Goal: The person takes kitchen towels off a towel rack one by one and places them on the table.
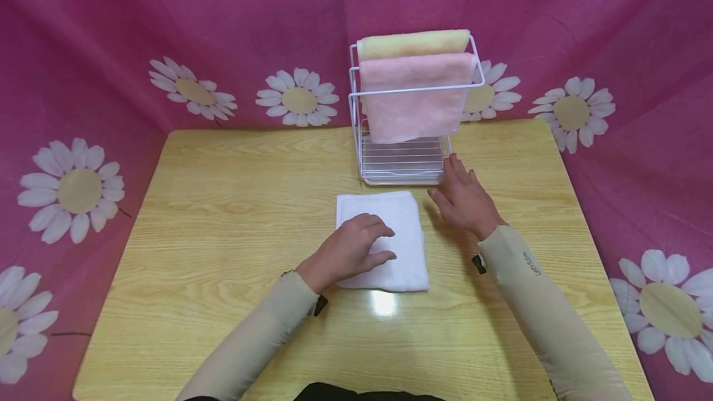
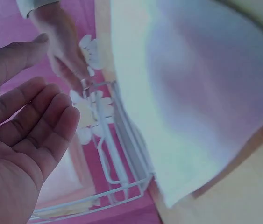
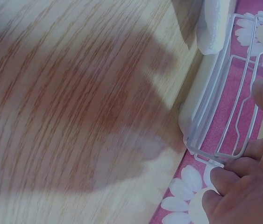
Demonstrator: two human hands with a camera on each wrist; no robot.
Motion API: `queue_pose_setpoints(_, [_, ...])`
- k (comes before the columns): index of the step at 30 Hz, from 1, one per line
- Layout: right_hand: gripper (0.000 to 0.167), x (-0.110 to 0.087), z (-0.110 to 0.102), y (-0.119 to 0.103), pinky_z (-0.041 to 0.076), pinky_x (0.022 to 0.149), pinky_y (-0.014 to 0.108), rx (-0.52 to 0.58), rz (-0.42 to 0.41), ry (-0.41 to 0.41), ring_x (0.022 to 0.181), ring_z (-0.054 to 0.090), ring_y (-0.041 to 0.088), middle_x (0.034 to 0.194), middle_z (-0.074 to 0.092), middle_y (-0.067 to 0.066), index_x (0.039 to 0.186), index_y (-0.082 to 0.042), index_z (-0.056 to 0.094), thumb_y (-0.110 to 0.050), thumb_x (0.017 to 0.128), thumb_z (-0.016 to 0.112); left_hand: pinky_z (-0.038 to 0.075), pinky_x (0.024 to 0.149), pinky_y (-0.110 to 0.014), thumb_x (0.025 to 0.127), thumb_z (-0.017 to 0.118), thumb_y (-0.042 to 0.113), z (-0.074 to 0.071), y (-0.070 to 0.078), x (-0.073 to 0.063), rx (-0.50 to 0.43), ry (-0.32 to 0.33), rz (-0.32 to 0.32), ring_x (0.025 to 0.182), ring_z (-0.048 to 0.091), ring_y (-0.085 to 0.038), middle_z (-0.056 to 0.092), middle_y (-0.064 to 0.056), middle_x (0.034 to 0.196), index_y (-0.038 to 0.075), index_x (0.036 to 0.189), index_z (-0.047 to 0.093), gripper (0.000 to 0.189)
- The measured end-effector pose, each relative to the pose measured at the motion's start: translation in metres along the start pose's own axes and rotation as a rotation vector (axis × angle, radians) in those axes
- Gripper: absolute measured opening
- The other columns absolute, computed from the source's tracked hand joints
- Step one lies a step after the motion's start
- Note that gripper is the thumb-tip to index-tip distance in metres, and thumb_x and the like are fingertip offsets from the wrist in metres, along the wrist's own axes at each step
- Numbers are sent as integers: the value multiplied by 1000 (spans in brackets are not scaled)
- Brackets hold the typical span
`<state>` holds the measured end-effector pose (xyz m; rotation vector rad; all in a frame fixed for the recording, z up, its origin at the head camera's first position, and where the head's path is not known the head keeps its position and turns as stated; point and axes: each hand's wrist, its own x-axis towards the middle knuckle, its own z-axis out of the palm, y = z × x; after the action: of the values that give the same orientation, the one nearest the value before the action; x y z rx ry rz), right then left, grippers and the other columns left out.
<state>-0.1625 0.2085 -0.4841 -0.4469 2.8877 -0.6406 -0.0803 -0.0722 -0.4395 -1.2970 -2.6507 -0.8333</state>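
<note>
A folded white towel [image 1: 403,268] lies flat on the table in the head view. Over it hovers my left hand [image 1: 351,249], thumb and fingers spread apart and loosely bent, with nothing between them. In the left wrist view its palm [image 2: 14,154] is bare. My right hand [image 1: 468,200] is at the front right corner of a white wire rack [image 1: 403,181], fingers mostly extended. Its fingertips overlap the rack's lower wires in the right wrist view; whether they touch cannot be told. A pink towel [image 1: 418,104] and a pale yellow towel [image 1: 412,43] hang on the rack's upper bars.
The wood-grain table [image 1: 223,215] carries the rack near its back edge, just beyond the white towel. A magenta cloth [image 1: 250,11] printed with white daisies surrounds the table at the back and both sides.
</note>
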Motion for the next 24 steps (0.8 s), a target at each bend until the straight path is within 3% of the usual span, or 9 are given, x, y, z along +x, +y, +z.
queue_pose_setpoints(11, [82,0,-1,-2,6,119,54,13,3,-9,151,7,38,164,2,24,157,7,7,-41,104,47,52,90,-28,85,84,18,-39,2,31,-18,124,21,98,66,-20,72,-6,101,1,106,74,30])
queue_pose_setpoints(18, [82,1,-1,-1,6,119,54,10,14,-22,151,5,37,164,1,24,157,7,8,-41,104,47,52,91,-27,86,82,15,-72,4,59,-5,198,86,98,67,-22,72,-10,103,-1,108,73,29])
queue_pose_setpoints(24, [82,1,-1,-2,7,119,55,4,7,-16,151,6,38,164,2,25,157,8,8,-42,104,47,52,88,-28,88,80,15,-99,4,84,8,236,102,94,66,-21,71,-11,102,-2,108,73,28])
